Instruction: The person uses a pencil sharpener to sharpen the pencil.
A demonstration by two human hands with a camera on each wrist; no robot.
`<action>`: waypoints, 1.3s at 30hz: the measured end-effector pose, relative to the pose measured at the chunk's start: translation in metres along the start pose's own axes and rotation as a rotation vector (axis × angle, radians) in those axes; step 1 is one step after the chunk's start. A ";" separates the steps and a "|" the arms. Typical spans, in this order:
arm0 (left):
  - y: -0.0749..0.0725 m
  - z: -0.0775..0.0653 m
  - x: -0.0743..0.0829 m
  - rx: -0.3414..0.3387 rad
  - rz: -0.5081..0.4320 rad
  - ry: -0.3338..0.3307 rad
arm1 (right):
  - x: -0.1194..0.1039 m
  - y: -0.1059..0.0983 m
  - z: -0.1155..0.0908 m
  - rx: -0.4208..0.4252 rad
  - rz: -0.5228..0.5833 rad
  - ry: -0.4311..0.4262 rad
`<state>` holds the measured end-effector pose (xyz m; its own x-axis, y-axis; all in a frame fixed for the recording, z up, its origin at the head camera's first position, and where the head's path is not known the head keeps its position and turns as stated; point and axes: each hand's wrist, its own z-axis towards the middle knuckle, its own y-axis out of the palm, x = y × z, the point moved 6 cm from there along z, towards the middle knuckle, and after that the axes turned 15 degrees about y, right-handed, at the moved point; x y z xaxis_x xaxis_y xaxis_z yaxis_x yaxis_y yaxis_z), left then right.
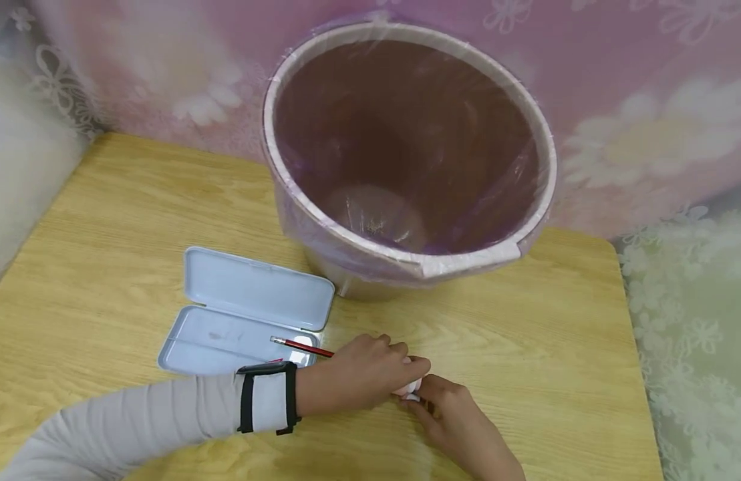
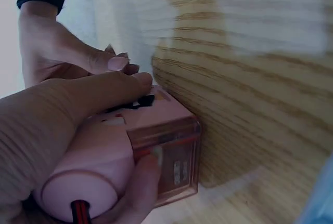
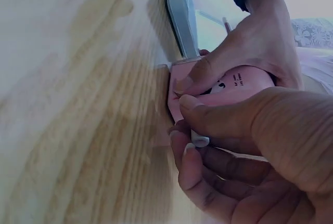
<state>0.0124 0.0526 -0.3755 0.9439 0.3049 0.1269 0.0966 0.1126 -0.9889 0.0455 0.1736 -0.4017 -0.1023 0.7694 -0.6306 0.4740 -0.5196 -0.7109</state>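
Note:
A pink crank pencil sharpener [image 2: 161,116] with a clear shavings drawer [image 2: 179,169] sits on the wooden table, mostly covered by the hands in the head view. My left hand [image 1: 358,373] grips its body from above, thumb across the top and a finger along the drawer's side. From the round front hole sticks a red-and-black pencil [image 1: 304,346], its eraser end pointing left over the open pencil case. At the sharpener's back, my right hand [image 1: 460,424] pinches the small white crank handle [image 3: 200,140] between thumb and curled fingers.
A light blue pencil case [image 1: 256,287] lies open to the left. Behind the hands stands a large bin [image 1: 370,244] lined with a clear plastic bag. Flowered pink cloth [image 1: 647,133] hangs behind the table [image 1: 526,361].

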 end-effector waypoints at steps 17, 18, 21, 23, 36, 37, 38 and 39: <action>-0.002 -0.008 0.020 0.020 -0.030 -0.026 | -0.018 0.009 -0.032 0.326 -0.324 -0.392; -0.004 -0.008 0.022 0.021 -0.015 -0.030 | -0.019 0.008 -0.033 0.339 -0.333 -0.404; -0.007 -0.008 0.024 0.023 0.025 -0.038 | -0.020 0.007 -0.037 0.346 -0.342 -0.404; -0.009 -0.008 0.024 0.024 0.063 -0.034 | -0.021 0.006 -0.041 0.306 -0.299 -0.386; -0.013 -0.012 0.016 0.152 0.249 -0.051 | -0.052 -0.022 -0.050 0.344 -0.300 -0.461; -0.013 -0.011 0.016 0.154 0.254 -0.054 | -0.053 -0.024 -0.051 0.351 -0.328 -0.475; -0.013 -0.011 0.015 0.159 0.265 -0.059 | -0.055 -0.026 -0.051 0.365 -0.344 -0.491; -0.013 -0.010 0.015 0.168 0.273 -0.063 | -0.057 -0.029 -0.051 0.378 -0.355 -0.504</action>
<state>0.0287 0.0463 -0.3616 0.9057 0.4029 -0.1319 -0.2161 0.1712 -0.9612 0.0816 0.1638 -0.3294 -0.6278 0.6982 -0.3441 0.0114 -0.4338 -0.9010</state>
